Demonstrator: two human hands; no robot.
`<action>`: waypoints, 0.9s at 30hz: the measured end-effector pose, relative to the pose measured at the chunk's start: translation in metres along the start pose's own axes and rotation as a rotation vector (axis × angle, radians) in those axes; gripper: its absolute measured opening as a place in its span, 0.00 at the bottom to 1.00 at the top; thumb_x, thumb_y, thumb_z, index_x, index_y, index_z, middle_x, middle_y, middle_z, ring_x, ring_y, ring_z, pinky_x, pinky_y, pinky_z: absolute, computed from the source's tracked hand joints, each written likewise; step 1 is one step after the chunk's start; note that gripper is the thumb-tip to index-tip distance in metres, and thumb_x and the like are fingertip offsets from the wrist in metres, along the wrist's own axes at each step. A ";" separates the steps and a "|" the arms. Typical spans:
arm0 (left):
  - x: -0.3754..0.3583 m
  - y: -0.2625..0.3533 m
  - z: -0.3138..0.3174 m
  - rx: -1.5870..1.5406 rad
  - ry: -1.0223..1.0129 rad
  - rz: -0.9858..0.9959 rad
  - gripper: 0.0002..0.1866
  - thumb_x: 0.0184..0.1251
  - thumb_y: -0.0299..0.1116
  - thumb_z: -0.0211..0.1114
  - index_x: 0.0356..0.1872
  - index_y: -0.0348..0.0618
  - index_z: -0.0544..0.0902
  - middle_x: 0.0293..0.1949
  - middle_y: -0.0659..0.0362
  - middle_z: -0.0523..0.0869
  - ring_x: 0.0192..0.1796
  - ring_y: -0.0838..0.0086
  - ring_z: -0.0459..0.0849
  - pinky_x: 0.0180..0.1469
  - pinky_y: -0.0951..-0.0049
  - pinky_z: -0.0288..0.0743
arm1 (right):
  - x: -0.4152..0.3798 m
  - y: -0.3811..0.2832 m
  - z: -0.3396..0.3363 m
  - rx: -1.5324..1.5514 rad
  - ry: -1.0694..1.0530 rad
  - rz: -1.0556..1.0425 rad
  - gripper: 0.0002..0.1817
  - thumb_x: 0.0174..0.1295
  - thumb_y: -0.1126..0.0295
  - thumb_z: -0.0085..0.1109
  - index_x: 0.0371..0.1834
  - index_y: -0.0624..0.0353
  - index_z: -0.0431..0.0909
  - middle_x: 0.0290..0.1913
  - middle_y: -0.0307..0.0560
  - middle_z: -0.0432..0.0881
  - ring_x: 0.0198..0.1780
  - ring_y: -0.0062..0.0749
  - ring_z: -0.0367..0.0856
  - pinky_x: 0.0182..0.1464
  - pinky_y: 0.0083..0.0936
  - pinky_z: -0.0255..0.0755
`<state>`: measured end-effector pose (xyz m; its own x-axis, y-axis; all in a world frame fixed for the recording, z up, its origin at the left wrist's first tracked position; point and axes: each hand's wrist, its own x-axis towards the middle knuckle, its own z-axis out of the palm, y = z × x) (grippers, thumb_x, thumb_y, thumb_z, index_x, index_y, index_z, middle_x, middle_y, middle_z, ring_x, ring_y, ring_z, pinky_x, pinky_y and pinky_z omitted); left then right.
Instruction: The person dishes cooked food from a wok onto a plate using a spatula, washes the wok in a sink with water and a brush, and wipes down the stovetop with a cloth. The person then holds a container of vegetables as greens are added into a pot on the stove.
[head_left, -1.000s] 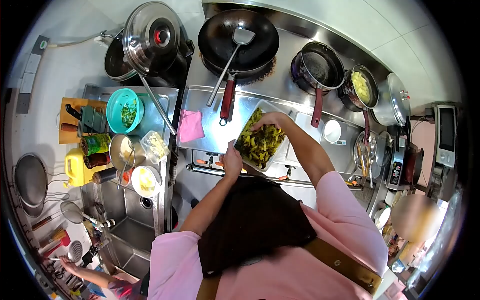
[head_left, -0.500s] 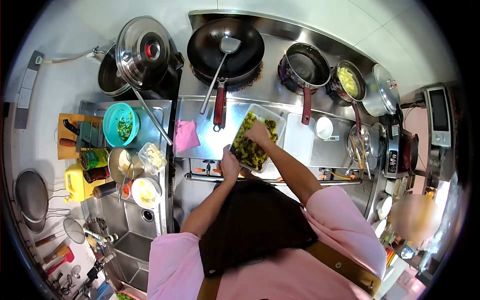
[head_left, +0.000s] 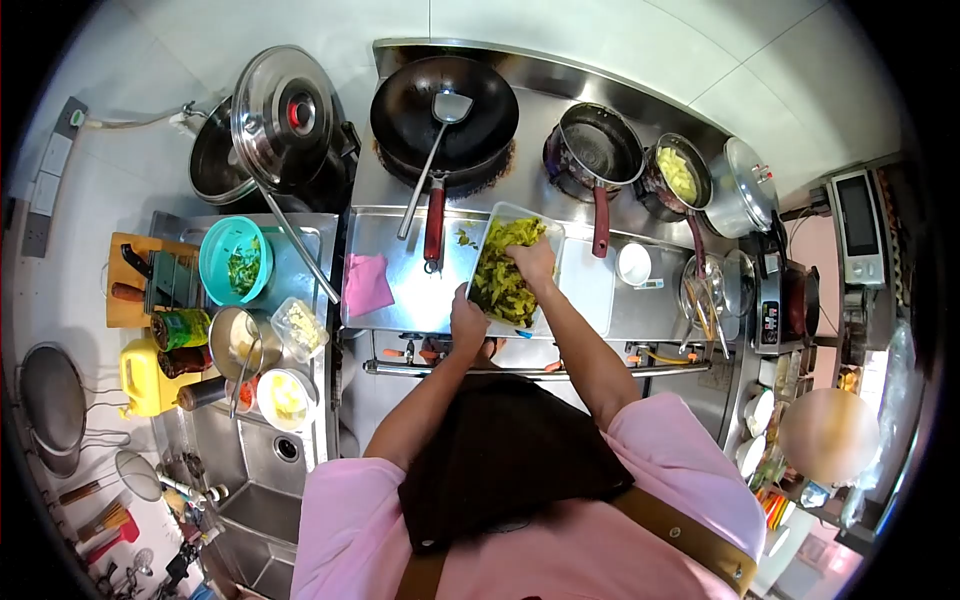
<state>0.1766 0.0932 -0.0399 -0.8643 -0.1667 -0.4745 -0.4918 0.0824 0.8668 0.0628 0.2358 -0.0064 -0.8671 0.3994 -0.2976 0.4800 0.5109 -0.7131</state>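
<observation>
A clear plastic container (head_left: 550, 232) of chopped green vegetables (head_left: 503, 283) stands at the near side of the steel counter. My left hand (head_left: 468, 322) is closed on its lower left edge. Inside the container, my right hand (head_left: 532, 262) has its fingers in the greens, closed on some of them. A few bits of green (head_left: 465, 238) lie on the counter just left of the container. A white board (head_left: 587, 285) lies to its right.
Behind are a wok (head_left: 445, 110) with a spatula (head_left: 440, 140), an empty pan (head_left: 601, 145) and a pan of pale pieces (head_left: 677, 175). A pink cloth (head_left: 368, 285), teal colander (head_left: 235, 260) and sink (head_left: 285, 450) are at left, a white bowl (head_left: 633, 263) at right.
The greens are heaped higher near the container's top, and bits now lie on the counter beside it. My right hand has shifted slightly right. The view has moved a little.
</observation>
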 end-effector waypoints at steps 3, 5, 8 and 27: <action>0.005 -0.006 -0.006 -0.010 -0.062 -0.004 0.25 0.74 0.20 0.45 0.71 0.37 0.64 0.53 0.40 0.80 0.38 0.57 0.88 0.34 0.63 0.87 | -0.001 0.000 -0.003 0.144 0.040 0.014 0.30 0.44 0.62 0.74 0.52 0.64 0.78 0.47 0.60 0.87 0.49 0.55 0.86 0.55 0.39 0.77; 0.006 -0.008 -0.008 -0.009 -0.097 -0.006 0.25 0.74 0.21 0.45 0.72 0.38 0.63 0.56 0.40 0.79 0.39 0.55 0.88 0.35 0.62 0.87 | -0.004 -0.002 -0.012 0.298 -0.012 -0.003 0.27 0.46 0.65 0.72 0.50 0.64 0.79 0.46 0.57 0.88 0.47 0.48 0.87 0.53 0.34 0.77; 0.007 -0.006 -0.010 0.015 -0.119 -0.029 0.26 0.74 0.21 0.45 0.73 0.38 0.62 0.57 0.40 0.77 0.42 0.54 0.88 0.37 0.61 0.89 | -0.004 -0.007 -0.019 0.475 -0.042 -0.002 0.23 0.48 0.70 0.70 0.49 0.65 0.79 0.44 0.51 0.88 0.45 0.38 0.86 0.50 0.32 0.78; 0.016 -0.020 -0.007 0.006 -0.121 0.007 0.26 0.74 0.20 0.45 0.73 0.41 0.61 0.44 0.45 0.81 0.30 0.61 0.87 0.27 0.64 0.84 | -0.033 -0.118 -0.116 0.889 -0.253 0.011 0.16 0.56 0.81 0.63 0.49 0.65 0.80 0.44 0.48 0.85 0.43 0.39 0.86 0.46 0.37 0.81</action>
<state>0.1733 0.0824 -0.0638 -0.8739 -0.0459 -0.4839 -0.4860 0.0893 0.8694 0.0505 0.2503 0.1609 -0.9166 0.1692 -0.3622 0.3005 -0.3059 -0.9034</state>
